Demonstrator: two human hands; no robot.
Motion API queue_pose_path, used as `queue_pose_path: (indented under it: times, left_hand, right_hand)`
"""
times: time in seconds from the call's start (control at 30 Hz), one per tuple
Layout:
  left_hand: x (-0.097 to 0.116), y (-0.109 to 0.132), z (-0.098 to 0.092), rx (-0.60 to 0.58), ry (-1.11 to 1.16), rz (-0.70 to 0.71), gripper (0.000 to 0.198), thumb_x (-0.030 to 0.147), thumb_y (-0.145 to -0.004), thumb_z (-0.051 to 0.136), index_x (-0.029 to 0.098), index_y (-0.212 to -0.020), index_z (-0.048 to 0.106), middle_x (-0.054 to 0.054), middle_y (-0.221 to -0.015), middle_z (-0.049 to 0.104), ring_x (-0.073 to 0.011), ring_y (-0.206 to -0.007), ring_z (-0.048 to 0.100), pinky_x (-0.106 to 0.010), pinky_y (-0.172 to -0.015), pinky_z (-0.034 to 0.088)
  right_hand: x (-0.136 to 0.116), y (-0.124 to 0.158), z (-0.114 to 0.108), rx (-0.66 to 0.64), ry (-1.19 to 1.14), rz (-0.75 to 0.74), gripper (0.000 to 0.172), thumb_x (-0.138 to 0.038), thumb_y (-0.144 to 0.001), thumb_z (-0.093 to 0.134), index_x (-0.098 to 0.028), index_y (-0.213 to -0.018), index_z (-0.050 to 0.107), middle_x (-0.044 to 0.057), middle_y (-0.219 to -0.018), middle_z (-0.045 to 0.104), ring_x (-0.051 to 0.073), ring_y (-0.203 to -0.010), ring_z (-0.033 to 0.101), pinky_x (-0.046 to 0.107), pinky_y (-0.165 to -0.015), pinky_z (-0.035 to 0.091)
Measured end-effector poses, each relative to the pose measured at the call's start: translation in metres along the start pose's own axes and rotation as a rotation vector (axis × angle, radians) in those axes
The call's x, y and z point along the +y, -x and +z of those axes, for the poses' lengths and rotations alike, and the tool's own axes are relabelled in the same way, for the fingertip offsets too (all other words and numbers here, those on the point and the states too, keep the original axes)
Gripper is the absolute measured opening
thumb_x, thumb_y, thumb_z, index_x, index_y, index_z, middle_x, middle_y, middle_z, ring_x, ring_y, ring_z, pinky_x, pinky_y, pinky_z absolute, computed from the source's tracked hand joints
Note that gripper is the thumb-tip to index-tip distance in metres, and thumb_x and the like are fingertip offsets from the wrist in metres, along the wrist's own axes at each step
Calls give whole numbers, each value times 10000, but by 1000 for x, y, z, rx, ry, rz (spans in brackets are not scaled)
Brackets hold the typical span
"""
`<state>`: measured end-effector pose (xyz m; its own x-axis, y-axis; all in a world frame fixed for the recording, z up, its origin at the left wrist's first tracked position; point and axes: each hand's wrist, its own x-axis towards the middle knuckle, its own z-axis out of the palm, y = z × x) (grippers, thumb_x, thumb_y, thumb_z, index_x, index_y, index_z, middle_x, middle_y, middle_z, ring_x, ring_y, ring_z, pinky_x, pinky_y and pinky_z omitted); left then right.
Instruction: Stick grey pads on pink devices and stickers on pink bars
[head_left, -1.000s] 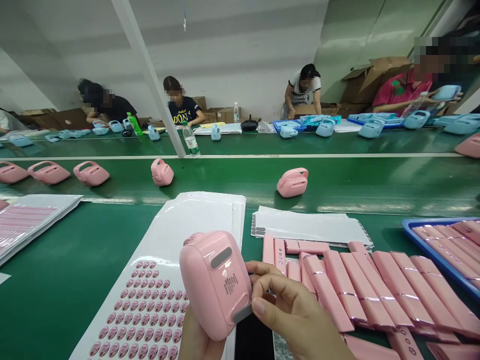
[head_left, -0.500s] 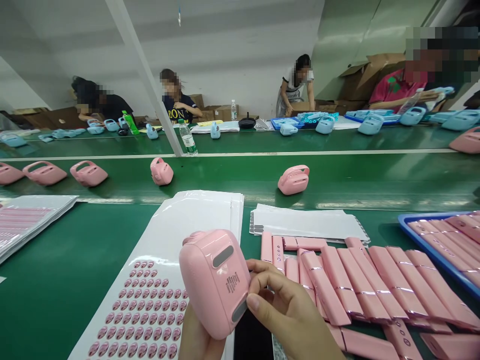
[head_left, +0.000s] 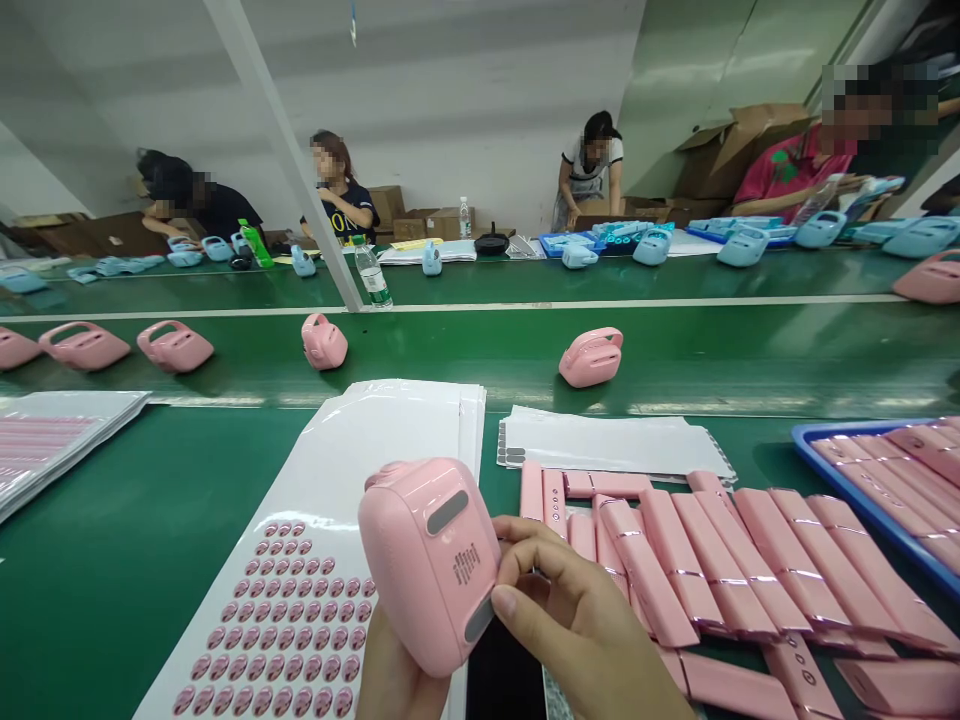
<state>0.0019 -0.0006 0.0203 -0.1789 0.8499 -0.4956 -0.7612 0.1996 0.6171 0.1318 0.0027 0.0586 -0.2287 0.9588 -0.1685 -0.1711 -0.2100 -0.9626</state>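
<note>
Tilted in front of me is a pink rounded plastic device (head_left: 416, 560), its underside facing me. The underside carries printed small text and two grey strip pads, an upper pad (head_left: 448, 512) and a lower pad (head_left: 480, 618). From below and behind, my left hand (head_left: 397, 665) grips the device; most of its fingers are hidden. My right hand (head_left: 559, 610) is closed, with thumb and index finger at the end of the lower grey pad, against the device's edge. Beneath the hands lies a sticker sheet (head_left: 390, 430) with rows of small round pink stickers, beside a dark flat object (head_left: 506, 675).
Loose pink bars (head_left: 720, 570) cover the right side, beside a blue tray (head_left: 817, 440) of more. White strip sheets (head_left: 607, 440) lie behind them. Pink handled devices (head_left: 592, 358) stand on the green belt (head_left: 450, 350). Several co-workers sit or stand beyond, near blue devices (head_left: 744, 247).
The hands and the pink device hold nearly the same pose. My view has shifted slightly. A co-worker at back left has raised a hand towards the head.
</note>
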Motion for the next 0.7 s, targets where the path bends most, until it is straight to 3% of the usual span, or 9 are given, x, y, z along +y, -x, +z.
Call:
queue_pose_path:
  times: [0.17,0.33,0.43,0.5,0.57,0.63,0.7]
  left_hand:
    - [-1,-1,-3,-4,-22,27,136,102,-609,649,149,-737,658,-72,-695,626,-192,-678,592,-217,-560,535]
    - [-3,1,-3,16,20,53,354,71,-597,672,186,-931,659,-43,-724,642,-207,-732,625,-188,-538,531]
    - [-1,0,0,0,63,30,370,45,-607,660,197,-945,660,-38,-747,663,-198,-705,640,-187,-538,543]
    - [-1,0,2,22,100,12,292,40,-643,646,207,-881,669,-23,-741,675,-178,-661,644,-200,-548,560]
    - [-2,-1,3,59,117,-31,254,18,-688,610,195,-859,670,-33,-779,693,-171,-665,655,-205,-563,569]
    - [-4,-1,2,83,112,-85,302,-31,-717,557,169,-918,659,-62,-820,700,-169,-681,664,-186,-553,564]
    - [-6,-1,3,91,109,-123,380,-63,-744,500,149,-1037,617,-81,-814,696,-168,-671,667,-171,-522,557]
  right_hand:
    - [0,0,3,13,29,-24,160,-338,-777,641,-205,-712,580,76,-1180,518,237,-1048,540,318,-814,449]
    - [3,0,4,34,70,-57,157,-318,-788,618,-202,-698,562,74,-1150,531,245,-1073,523,334,-842,443]
    - [12,-2,6,80,53,-100,169,-337,-786,631,-207,-727,539,77,-1160,534,237,-1013,543,341,-812,450]
    - [19,-5,8,125,-48,-100,220,-368,-755,677,-229,-827,521,71,-1208,525,225,-953,561,344,-775,464]
    - [24,-8,11,87,-207,-68,356,-412,-735,700,-261,-993,505,64,-1227,535,220,-931,574,351,-774,475]
    - [27,-10,13,7,-331,-32,462,-446,-764,673,-279,-1148,477,54,-1191,576,221,-983,573,357,-851,457]
    - [28,-10,13,-10,-391,-3,463,-465,-809,627,-277,-1204,473,42,-1137,617,218,-1055,555,352,-934,413]
